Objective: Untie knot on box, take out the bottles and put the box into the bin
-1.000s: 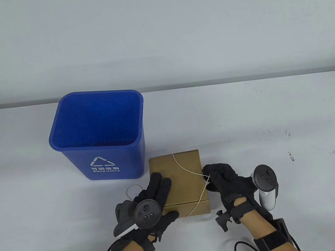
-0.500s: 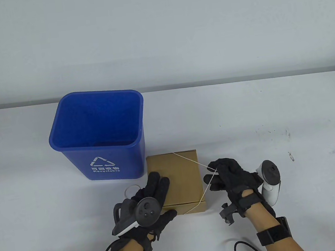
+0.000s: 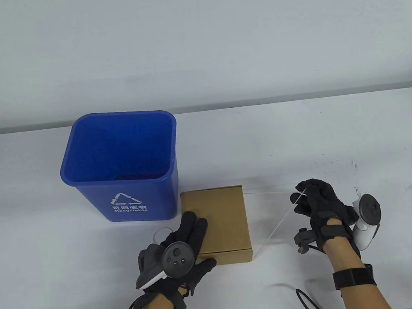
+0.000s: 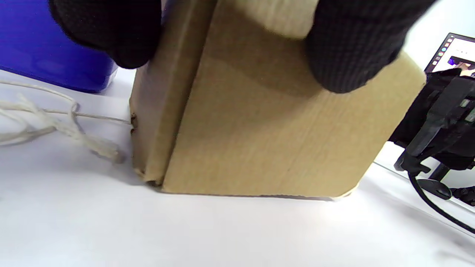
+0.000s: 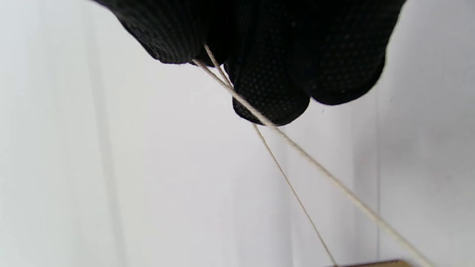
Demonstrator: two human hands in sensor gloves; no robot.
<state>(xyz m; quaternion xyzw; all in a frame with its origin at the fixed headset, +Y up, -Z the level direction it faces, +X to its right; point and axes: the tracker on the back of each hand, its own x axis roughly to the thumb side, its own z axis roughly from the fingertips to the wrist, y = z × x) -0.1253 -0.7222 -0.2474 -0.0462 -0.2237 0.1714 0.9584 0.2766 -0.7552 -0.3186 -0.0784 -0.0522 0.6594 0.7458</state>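
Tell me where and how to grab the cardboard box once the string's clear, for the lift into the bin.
Probably grip the cardboard box across its two long side faces, coming from above. It lies flat and closed, its right face free; the left hand already rests flat on its top left. The right hand is pinching the string off to the right. The blue bin stands open just beyond.

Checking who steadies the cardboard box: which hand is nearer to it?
Left. The left hand rests on the cardboard box; the right hand is off to its right, pinching the string.
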